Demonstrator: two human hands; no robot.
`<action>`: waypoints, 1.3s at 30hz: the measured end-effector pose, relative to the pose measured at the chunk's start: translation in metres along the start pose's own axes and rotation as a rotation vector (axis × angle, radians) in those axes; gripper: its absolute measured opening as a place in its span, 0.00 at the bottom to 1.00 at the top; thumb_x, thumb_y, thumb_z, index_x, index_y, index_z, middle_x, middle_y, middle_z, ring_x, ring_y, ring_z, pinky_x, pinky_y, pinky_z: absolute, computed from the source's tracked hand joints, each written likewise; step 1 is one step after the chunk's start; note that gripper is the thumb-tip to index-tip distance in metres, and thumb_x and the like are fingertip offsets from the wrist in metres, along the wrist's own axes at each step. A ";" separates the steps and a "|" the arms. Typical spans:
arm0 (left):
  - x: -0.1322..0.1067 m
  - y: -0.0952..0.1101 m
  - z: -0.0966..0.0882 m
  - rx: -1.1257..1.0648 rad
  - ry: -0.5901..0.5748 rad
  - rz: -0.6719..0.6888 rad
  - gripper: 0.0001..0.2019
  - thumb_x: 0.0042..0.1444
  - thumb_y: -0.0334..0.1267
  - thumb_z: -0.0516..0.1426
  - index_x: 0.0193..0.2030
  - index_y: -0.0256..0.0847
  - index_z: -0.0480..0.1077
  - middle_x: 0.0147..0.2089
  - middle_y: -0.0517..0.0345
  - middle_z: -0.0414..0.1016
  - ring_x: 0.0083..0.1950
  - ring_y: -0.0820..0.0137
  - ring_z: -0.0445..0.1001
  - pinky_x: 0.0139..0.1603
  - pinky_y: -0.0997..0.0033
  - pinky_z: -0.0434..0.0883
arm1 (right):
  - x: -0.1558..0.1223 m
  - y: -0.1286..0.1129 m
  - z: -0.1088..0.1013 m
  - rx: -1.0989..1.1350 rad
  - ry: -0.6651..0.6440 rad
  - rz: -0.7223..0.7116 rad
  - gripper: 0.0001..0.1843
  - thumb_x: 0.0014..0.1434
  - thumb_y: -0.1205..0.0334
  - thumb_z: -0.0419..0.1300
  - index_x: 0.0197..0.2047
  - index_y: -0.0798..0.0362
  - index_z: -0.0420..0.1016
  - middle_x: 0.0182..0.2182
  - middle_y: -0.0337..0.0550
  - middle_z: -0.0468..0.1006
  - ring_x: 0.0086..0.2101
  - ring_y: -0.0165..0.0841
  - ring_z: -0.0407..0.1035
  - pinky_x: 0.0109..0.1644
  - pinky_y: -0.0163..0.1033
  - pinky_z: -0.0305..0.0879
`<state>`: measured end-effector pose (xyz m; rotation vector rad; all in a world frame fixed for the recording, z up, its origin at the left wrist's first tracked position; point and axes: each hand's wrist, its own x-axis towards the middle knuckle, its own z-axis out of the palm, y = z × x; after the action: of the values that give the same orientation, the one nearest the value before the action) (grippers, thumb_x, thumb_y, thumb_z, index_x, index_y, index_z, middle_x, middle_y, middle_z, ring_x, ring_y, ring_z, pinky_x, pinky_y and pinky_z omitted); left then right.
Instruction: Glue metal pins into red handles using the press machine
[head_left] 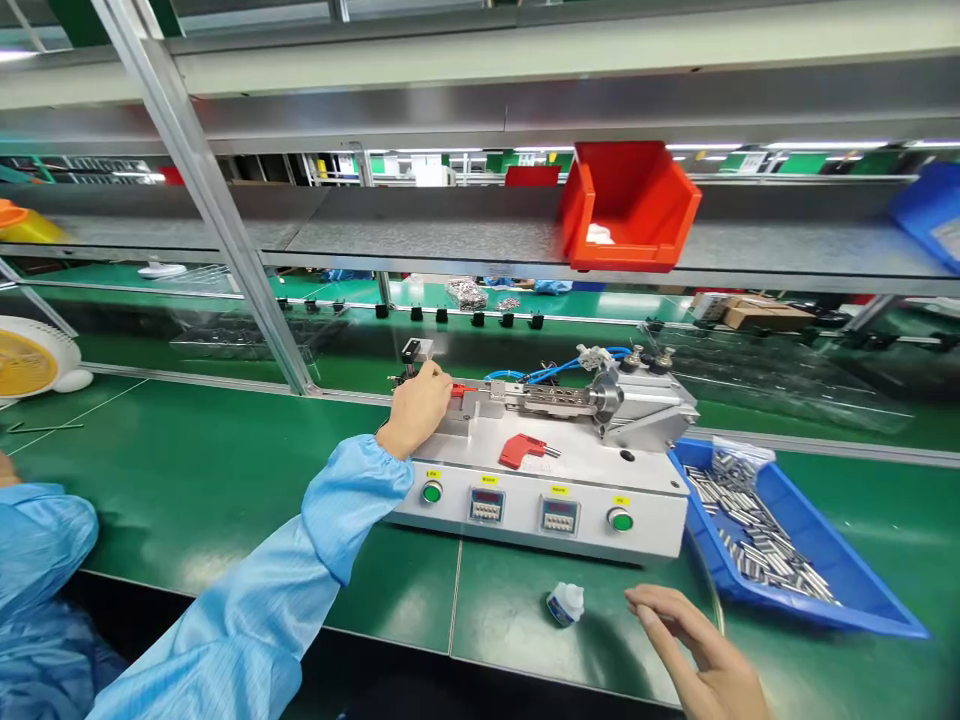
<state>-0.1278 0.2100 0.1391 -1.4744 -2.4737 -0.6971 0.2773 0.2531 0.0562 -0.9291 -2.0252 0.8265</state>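
Observation:
My left hand (415, 407), in a light blue sleeve, reaches onto the left end of a white bench machine (540, 480). Its fingers are closed round a small red part at the machine's metal fixture (555, 398). My right hand (697, 650) hovers low over the green table in front of the machine, fingers spread and holding nothing. A small white bottle (565, 604) lies just left of it. A loose red piece (523, 450) rests on the machine's top plate.
A blue tray (840, 590) with several metal pins lies right of the machine. A red bin (630, 205) sits on the shelf above. A slanted metal post (217, 210) rises at left. Another person's blue sleeve (37, 540) shows at far left, near a yellow fan (30, 360).

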 end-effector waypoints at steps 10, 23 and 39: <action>-0.082 -0.025 0.012 -0.079 0.326 0.245 0.15 0.74 0.37 0.49 0.51 0.41 0.78 0.53 0.46 0.78 0.50 0.61 0.78 0.52 0.62 0.77 | 0.025 0.011 0.021 -0.055 0.283 -0.094 0.22 0.66 0.45 0.62 0.58 0.46 0.78 0.50 0.51 0.81 0.43 0.44 0.80 0.45 0.47 0.82; -0.138 -0.040 0.008 -0.067 -0.172 0.311 0.07 0.73 0.39 0.50 0.51 0.46 0.69 0.37 0.60 0.77 0.34 0.67 0.77 0.32 0.72 0.69 | 0.067 0.011 0.017 -0.107 0.016 -0.036 0.19 0.66 0.40 0.59 0.46 0.48 0.76 0.30 0.43 0.81 0.30 0.38 0.77 0.40 0.43 0.78; -0.162 -0.007 0.040 -0.310 0.388 0.303 0.05 0.73 0.35 0.54 0.49 0.42 0.71 0.30 0.62 0.69 0.30 0.69 0.70 0.35 0.69 0.69 | 0.025 0.049 0.066 -0.263 0.380 -0.232 0.13 0.71 0.52 0.56 0.36 0.49 0.74 0.26 0.40 0.77 0.23 0.34 0.69 0.32 0.40 0.70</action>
<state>-0.0506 0.0995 0.0407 -1.5836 -1.8688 -1.2077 0.2277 0.2837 -0.0065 -0.8928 -1.8812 0.2377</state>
